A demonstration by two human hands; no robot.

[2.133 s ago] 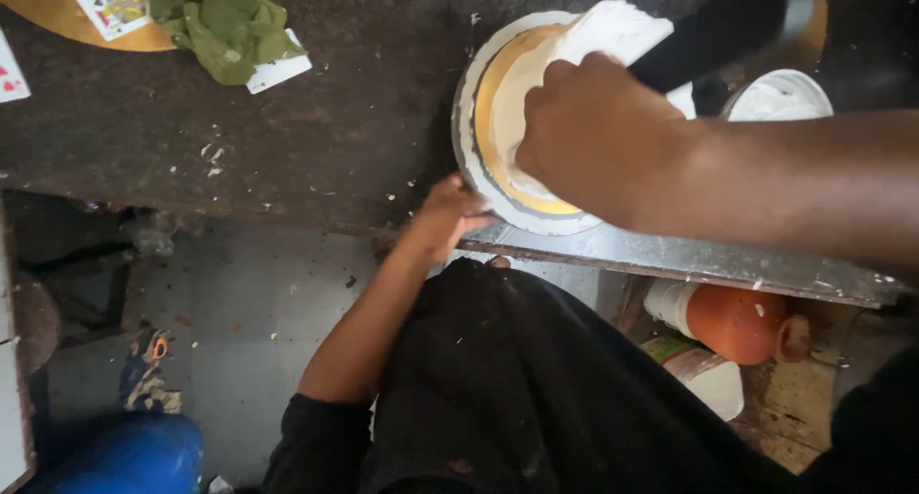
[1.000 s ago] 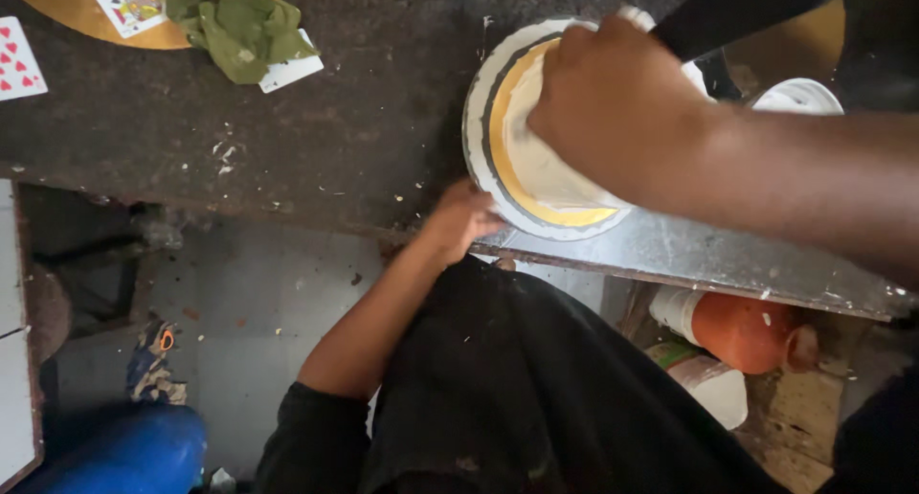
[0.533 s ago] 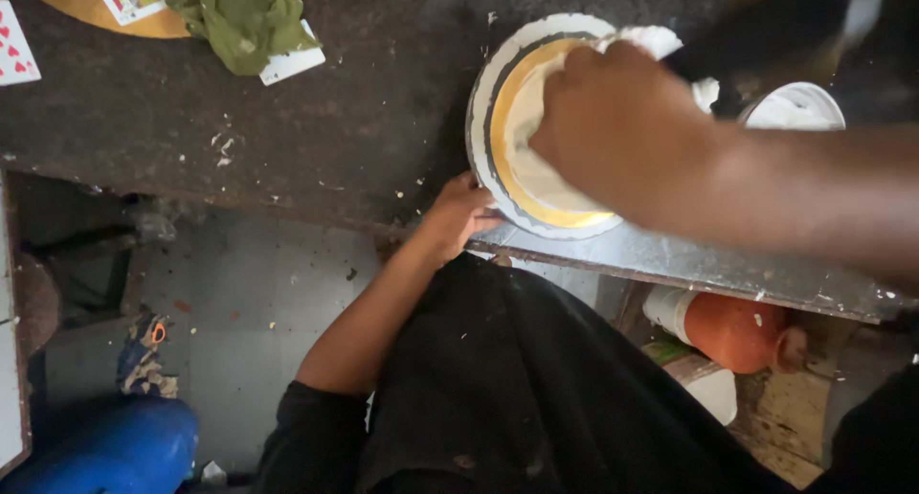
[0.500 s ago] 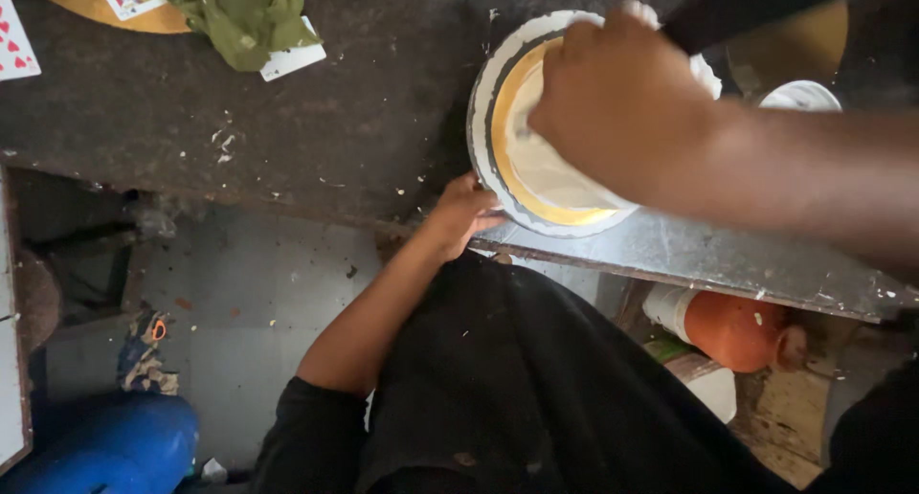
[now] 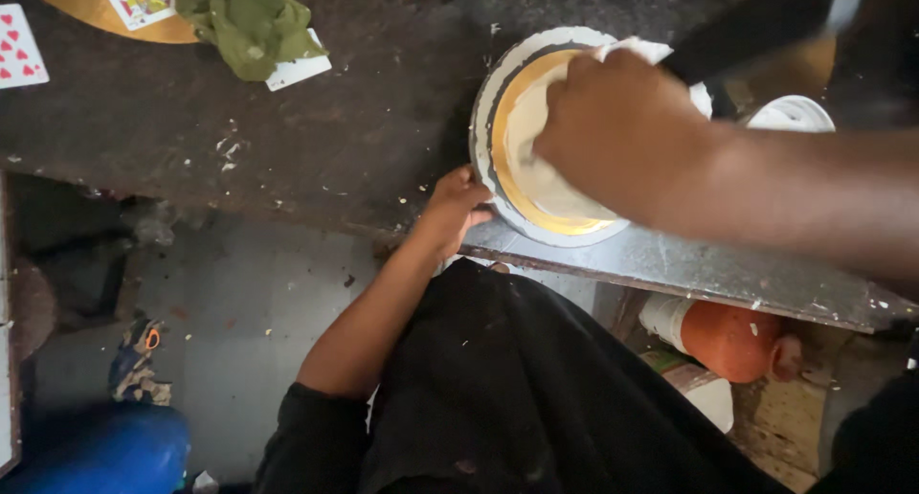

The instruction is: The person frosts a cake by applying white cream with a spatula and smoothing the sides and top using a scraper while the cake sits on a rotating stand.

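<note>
A round white turntable (image 5: pixel 481 130) stands at the near edge of the dark table (image 5: pixel 287 140). On it lies a gold board (image 5: pixel 505 97) with a pale cream-covered round (image 5: pixel 536 183). My right hand (image 5: pixel 622 135) is over the round, closed on a black-handled tool (image 5: pixel 756 25) whose blade is hidden under the hand. My left hand (image 5: pixel 458 207) reaches up from below and grips the turntable's near rim at the table edge.
A crumpled green cloth (image 5: pixel 249 25), playing cards (image 5: pixel 19 49) and a round gold board (image 5: pixel 86 11) lie at the far left. A white round lid (image 5: pixel 790 116) sits right of the turntable. An orange-and-white bucket (image 5: pixel 728 336) stands under the table, a blue object (image 5: pixel 96 451) on the floor.
My right hand has shifted a little across the cream round with the tool. My left hand has stayed at the turntable's rim.
</note>
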